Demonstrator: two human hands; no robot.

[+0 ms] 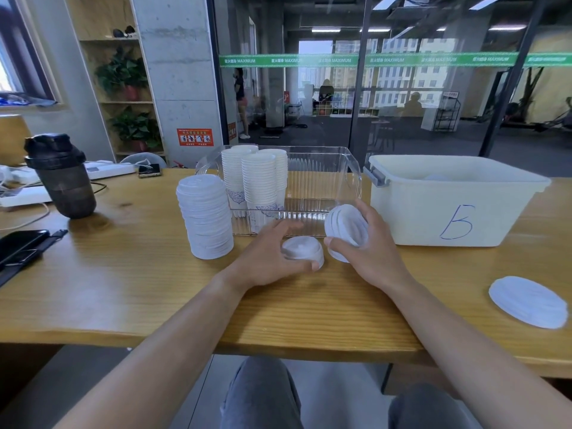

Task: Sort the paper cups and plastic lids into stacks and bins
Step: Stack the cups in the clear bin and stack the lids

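Observation:
My left hand (272,255) grips a short stack of white plastic lids (303,250) that sits flat on the wooden table (139,289). Just right of it, my right hand (371,249) holds a second bunch of lids (345,226), tilted on edge above the table. A tall stack of lids (205,216) stands to the left. Behind it, stacks of white paper cups (258,181) stand in the left part of a clear plastic bin (325,168). A white bin marked "B" (448,199) sits at the right, with something pale inside it.
A flat pile of lids (530,301) lies near the table's right front edge. A dark shaker bottle (63,178) stands at the left, with a black phone (18,246) and cables beside it. A glass wall is behind the table.

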